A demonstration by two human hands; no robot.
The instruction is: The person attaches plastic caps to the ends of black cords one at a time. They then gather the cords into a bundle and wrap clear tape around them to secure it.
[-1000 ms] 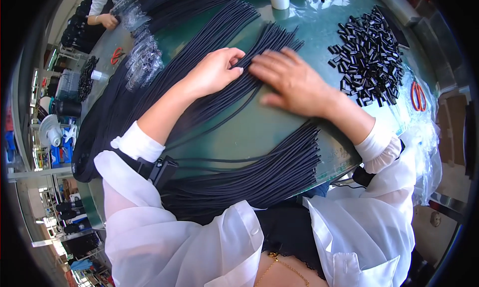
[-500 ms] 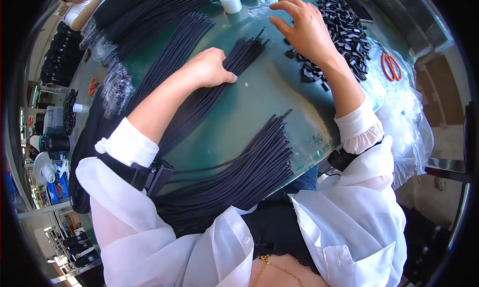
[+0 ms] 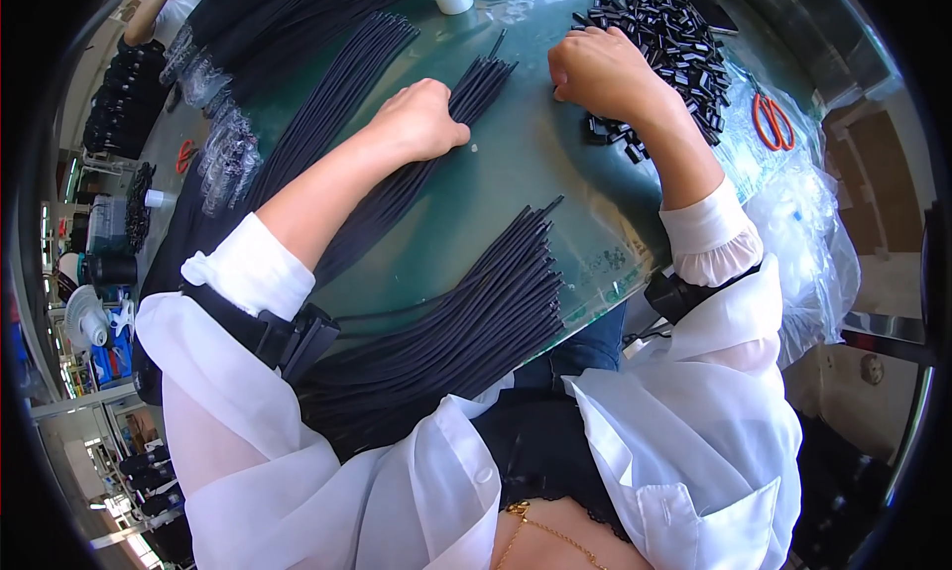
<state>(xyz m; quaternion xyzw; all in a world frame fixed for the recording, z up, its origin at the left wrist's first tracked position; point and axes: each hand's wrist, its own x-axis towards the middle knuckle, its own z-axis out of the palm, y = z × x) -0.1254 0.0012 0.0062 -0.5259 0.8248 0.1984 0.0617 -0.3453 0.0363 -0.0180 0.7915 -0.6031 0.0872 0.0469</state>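
Green glass-topped table [image 3: 555,164], bright daylight on it; cluttered shelving [image 3: 94,273] at left.

Person wearing sheer white blouse over black top.
Both sleeves ending in gathered white cuffs pushed up the forearms; small black strap-on devices [image 3: 297,334] & [image 3: 677,294] sitting at each elbow. Thin gold chain necklace [image 3: 540,530] showing at neckline, black lace trim edging the top; blue jeans underneath.

Bare green desk [image 3: 540,164] between the black cords [image 3: 436,134] and the small black clips [image 3: 674,45] (cords below too): room to pass.
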